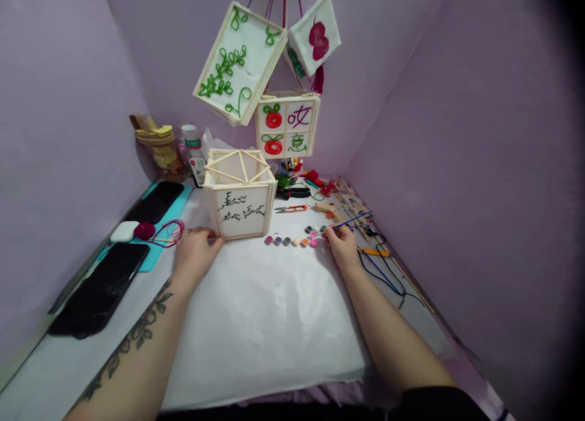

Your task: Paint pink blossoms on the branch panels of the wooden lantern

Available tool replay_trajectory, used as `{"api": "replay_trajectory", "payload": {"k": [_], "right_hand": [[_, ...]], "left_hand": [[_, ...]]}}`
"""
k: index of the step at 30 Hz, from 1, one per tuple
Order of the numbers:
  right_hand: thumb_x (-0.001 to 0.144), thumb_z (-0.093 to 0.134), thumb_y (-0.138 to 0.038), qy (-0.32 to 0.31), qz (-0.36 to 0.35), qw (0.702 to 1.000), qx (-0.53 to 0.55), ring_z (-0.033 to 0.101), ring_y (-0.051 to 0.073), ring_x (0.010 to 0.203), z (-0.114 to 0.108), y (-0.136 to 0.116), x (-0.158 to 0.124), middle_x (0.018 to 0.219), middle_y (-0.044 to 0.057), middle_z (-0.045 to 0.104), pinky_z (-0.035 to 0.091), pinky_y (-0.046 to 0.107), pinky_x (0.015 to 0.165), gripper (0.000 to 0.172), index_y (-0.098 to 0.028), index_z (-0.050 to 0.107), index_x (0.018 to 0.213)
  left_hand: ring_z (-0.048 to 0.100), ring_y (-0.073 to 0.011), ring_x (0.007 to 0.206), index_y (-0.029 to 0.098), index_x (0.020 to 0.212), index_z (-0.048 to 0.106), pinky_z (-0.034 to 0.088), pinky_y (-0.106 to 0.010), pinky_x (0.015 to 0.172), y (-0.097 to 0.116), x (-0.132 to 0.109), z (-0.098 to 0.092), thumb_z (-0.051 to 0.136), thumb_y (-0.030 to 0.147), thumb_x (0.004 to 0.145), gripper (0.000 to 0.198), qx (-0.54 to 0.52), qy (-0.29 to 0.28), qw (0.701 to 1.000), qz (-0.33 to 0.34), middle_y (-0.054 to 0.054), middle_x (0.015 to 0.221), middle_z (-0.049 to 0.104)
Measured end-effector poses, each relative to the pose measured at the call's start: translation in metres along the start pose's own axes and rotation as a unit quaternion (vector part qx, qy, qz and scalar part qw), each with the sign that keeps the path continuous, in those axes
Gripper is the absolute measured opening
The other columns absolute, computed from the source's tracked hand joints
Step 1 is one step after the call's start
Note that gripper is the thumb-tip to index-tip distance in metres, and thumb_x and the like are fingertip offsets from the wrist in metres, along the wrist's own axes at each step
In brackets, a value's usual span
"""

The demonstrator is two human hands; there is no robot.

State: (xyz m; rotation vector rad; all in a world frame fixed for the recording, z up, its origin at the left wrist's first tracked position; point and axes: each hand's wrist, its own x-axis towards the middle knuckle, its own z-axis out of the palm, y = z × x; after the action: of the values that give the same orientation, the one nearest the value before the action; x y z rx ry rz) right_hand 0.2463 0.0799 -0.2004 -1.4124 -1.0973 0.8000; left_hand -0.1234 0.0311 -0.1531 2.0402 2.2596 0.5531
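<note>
A paper lantern (242, 211) with a pale wooden-stick frame stands upright on the table, dark branches painted on its front panel. My left hand (195, 250) is closed at its lower left corner, thumb in front and fingers partly hidden behind. Over to the right, my right hand (342, 245) pinches a thin blue paintbrush (353, 219), its handle slanting up to the right. The brush end is over small paint pots (296, 242) in several colours, by a pink one. Whether the bristles touch paint I cannot tell.
Decorated lanterns (237, 61) hang above on purple cords. Phones (103, 287) and magenta yarn (144, 230) lie at left. Orange-handled snips (291, 209), pliers (295, 193) and a glue gun (326, 210) sit behind the paints. Black cable (388, 279) loops at right. Walls close in both sides.
</note>
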Motion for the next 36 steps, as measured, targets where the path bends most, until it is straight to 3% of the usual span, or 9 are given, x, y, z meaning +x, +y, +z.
{"api": "replay_trajectory", "payload": {"k": [9, 13, 17, 21, 24, 27, 31, 33, 36], "right_hand": [[0.064, 0.072, -0.049, 0.015, 0.003, 1.000, 0.004, 0.059, 0.017, 0.053, 0.001, 0.002, 0.002, 0.059, 0.001, 0.065, 0.039, 0.025, 0.048, 0.036, -0.018, 0.062, 0.077], [0.068, 0.069, -0.048, 0.045, -0.024, 0.999, 0.012, 0.057, 0.015, 0.057, -0.003, -0.003, 0.001, 0.061, 0.000, 0.064, 0.041, 0.026, 0.054, 0.032, -0.018, 0.061, 0.077], [0.074, 0.066, -0.044, 0.075, -0.067, 0.995, 0.028, 0.055, 0.014, 0.061, -0.009, -0.018, -0.004, 0.065, -0.001, 0.061, 0.041, 0.026, 0.058, 0.027, -0.018, 0.060, 0.079], [0.076, 0.068, -0.035, 0.077, -0.112, 0.987, 0.083, 0.051, 0.011, 0.060, -0.007, -0.043, -0.025, 0.068, -0.003, 0.057, 0.039, 0.025, 0.058, 0.017, -0.020, 0.060, 0.081], [0.073, 0.072, -0.028, 0.006, -0.116, 0.978, 0.175, 0.049, 0.010, 0.057, -0.001, -0.062, -0.049, 0.069, -0.003, 0.056, 0.039, 0.025, 0.056, 0.013, -0.022, 0.062, 0.079], [0.072, 0.076, -0.028, -0.105, -0.094, 0.964, 0.224, 0.054, 0.012, 0.059, 0.006, -0.077, -0.072, 0.068, -0.002, 0.061, 0.043, 0.026, 0.056, 0.014, -0.024, 0.065, 0.077], [0.073, 0.080, -0.046, -0.221, -0.041, 0.932, 0.285, 0.061, 0.017, 0.060, 0.011, -0.087, -0.091, 0.069, 0.003, 0.068, 0.048, 0.030, 0.054, 0.025, -0.024, 0.071, 0.082], [0.073, 0.079, -0.052, -0.264, -0.010, 0.915, 0.306, 0.064, 0.018, 0.060, 0.014, -0.089, -0.096, 0.071, 0.005, 0.071, 0.049, 0.031, 0.054, 0.032, -0.023, 0.071, 0.084], [0.075, 0.079, -0.051, -0.291, 0.010, 0.899, 0.326, 0.063, 0.017, 0.058, 0.020, -0.091, -0.099, 0.069, 0.004, 0.071, 0.049, 0.029, 0.053, 0.031, -0.023, 0.067, 0.080]], "left_hand": [[0.063, -0.0343, 0.101, 0.012, 0.093, 0.076, 0.045, -0.043, 0.097, 0.003, -0.001, -0.006, 0.053, 0.044, 0.084, 0.040, 0.012, -0.021, 1.000, -0.003, -0.016, 0.100, 0.074], [0.057, -0.0385, 0.115, 0.014, 0.111, 0.072, 0.043, -0.047, 0.100, -0.010, -0.007, -0.024, 0.059, 0.046, 0.079, 0.047, 0.072, -0.045, 0.996, 0.000, -0.017, 0.117, 0.069], [0.059, -0.0360, 0.117, 0.013, 0.122, 0.067, 0.045, -0.042, 0.098, -0.022, -0.012, -0.041, 0.059, 0.036, 0.077, 0.051, 0.073, -0.114, 0.991, 0.005, -0.017, 0.125, 0.065], [0.064, -0.0327, 0.106, 0.017, 0.104, 0.071, 0.047, -0.038, 0.084, -0.020, -0.013, -0.042, 0.051, 0.021, 0.077, 0.034, 0.044, -0.189, 0.981, -0.006, -0.015, 0.110, 0.071], [0.066, -0.0302, 0.084, 0.020, 0.083, 0.069, 0.042, -0.034, 0.066, -0.019, -0.015, -0.040, 0.051, 0.017, 0.074, 0.020, 0.039, -0.207, 0.978, -0.014, -0.013, 0.089, 0.072], [0.061, -0.0261, 0.070, 0.020, 0.073, 0.063, 0.035, -0.032, 0.060, -0.017, -0.021, -0.045, 0.054, 0.017, 0.072, 0.009, 0.022, -0.224, 0.974, 0.010, -0.009, 0.075, 0.067], [0.058, -0.0199, 0.069, 0.021, 0.072, 0.058, 0.037, -0.029, 0.063, 0.016, -0.034, -0.054, 0.055, 0.018, 0.076, 0.006, -0.057, -0.246, 0.966, 0.059, -0.003, 0.072, 0.064], [0.059, -0.0180, 0.075, 0.019, 0.079, 0.060, 0.042, -0.028, 0.069, 0.045, -0.043, -0.052, 0.059, 0.024, 0.079, 0.005, -0.329, -0.225, 0.915, 0.053, -0.003, 0.079, 0.065], [0.056, -0.0136, 0.069, 0.017, 0.088, 0.063, 0.045, -0.026, 0.067, 0.084, -0.057, -0.037, 0.077, 0.040, 0.073, 0.031, -0.619, -0.250, 0.743, -0.042, -0.002, 0.079, 0.064]]}}
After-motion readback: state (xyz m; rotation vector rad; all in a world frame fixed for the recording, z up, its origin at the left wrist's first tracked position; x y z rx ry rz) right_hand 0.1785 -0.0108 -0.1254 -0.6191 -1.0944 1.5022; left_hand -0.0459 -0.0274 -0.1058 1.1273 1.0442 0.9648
